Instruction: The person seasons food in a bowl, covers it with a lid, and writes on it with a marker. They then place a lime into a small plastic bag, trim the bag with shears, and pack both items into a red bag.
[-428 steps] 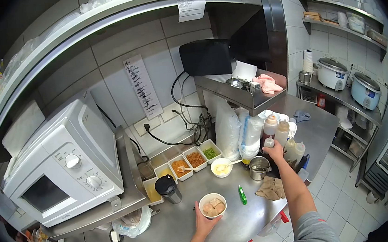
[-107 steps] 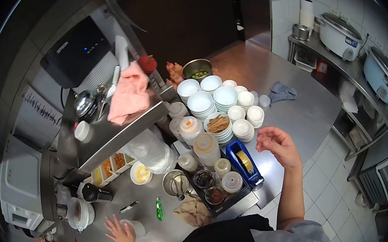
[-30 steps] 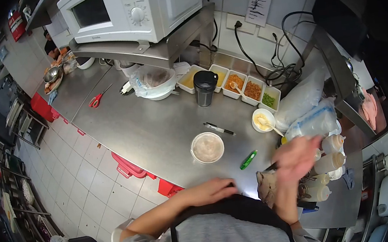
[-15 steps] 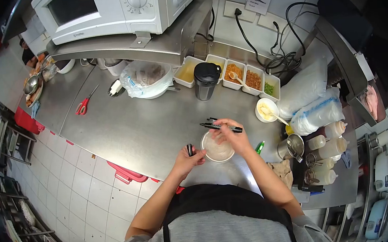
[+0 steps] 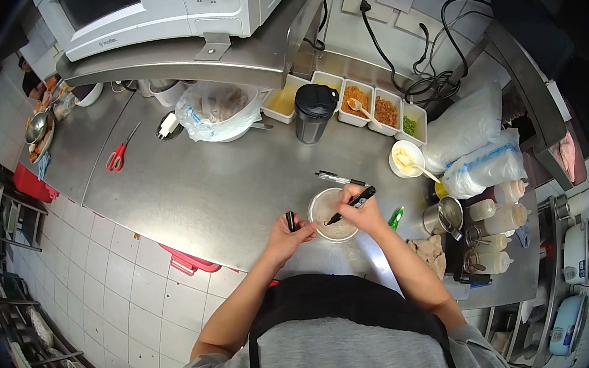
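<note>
At the left of the steel counter lie red-handled scissors, blades pointing away from the person, and to their right a white bowl covered with clear plastic. Nearer the person, the left hand has its grip closed around a black cap, held upright; its fingertips are at the near-left rim of a round white cup, though whether they touch it is hard to tell. Beyond stands a black-lidded tumbler. The cup sits on the counter in front of the person, between the two hands, and a clear pen lies just behind it. The right hand grips a black marker, slanted, its tip down at the cup's pale top. Farther right come a green-handled tool, a white bowl of yellow food with a spoon in it, a crumpled brown cloth, a metal pot and squeeze bottles.
</note>
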A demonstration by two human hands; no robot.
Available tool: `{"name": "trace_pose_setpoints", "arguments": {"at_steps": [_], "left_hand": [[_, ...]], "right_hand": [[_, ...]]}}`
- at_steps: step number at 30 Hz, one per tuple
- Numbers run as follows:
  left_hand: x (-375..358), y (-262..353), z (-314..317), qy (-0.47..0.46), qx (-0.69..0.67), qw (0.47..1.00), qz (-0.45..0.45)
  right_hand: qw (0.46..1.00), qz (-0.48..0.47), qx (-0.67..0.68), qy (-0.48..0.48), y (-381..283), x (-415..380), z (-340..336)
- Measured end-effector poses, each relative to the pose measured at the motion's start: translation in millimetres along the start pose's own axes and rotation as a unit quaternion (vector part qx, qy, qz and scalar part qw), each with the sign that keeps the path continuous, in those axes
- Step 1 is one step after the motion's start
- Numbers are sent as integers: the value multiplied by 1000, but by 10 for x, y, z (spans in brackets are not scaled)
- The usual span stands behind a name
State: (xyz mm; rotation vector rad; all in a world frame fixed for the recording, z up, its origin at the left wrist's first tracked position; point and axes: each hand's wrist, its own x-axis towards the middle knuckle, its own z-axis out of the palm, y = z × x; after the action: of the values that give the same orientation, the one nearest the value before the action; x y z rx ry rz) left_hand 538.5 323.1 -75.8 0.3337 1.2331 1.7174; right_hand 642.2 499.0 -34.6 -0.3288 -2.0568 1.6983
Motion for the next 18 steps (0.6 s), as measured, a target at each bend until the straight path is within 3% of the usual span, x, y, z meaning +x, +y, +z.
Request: {"name": "trace_pose_setpoints", "arguments": {"at_steps": [18], "left_hand": [[-14,-20,-15,-5,17,1000,21]], "right_hand": [[999,-25,-21,17,44,18,-5]]}}
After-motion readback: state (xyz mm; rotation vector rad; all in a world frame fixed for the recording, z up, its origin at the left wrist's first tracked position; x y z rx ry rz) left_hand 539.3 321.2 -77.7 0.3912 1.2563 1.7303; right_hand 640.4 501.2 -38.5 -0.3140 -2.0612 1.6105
